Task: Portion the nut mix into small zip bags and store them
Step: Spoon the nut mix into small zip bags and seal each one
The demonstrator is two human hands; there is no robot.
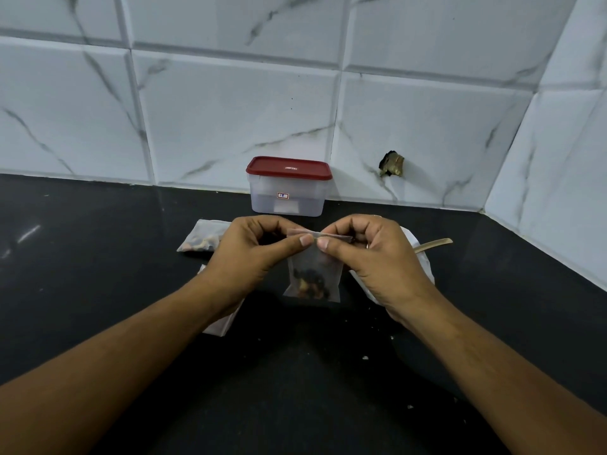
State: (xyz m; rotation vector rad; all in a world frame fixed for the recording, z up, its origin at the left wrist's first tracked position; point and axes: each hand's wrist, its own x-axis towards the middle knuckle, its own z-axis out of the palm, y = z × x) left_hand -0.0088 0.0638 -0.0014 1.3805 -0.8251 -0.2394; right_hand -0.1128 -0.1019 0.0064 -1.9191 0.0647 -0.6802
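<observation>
Stage: you appear to be sealing 1 portion; the zip bag (313,274) hangs between both of your hands, just above the table (98,274).
Done: 1 filled bag (202,239) lies flat on the table, far left of your hands, so at least 1 portion looks finished.
Left: the seal on this bag, probably more portions, and the storing; the container (287,195) at the far wall has its red lid (289,167) on.
Bag look: small and translucent, upright, with nut mix (312,284) of dark and tan pieces settled in the lower half; the top strip runs level between your fingertips.
Left hand (259,247): thumb and fingers pinch the bag's top strip at its left end.
Right hand (371,254): pinches the same strip just beside the left thumb.
Supplies: pale flat bags (220,325) show under your left forearm; whether they are empty I cannot tell.
Right side: a white vessel (425,264) sits mostly hidden behind your right hand, with a wooden handle (433,244) sticking out of it.
</observation>
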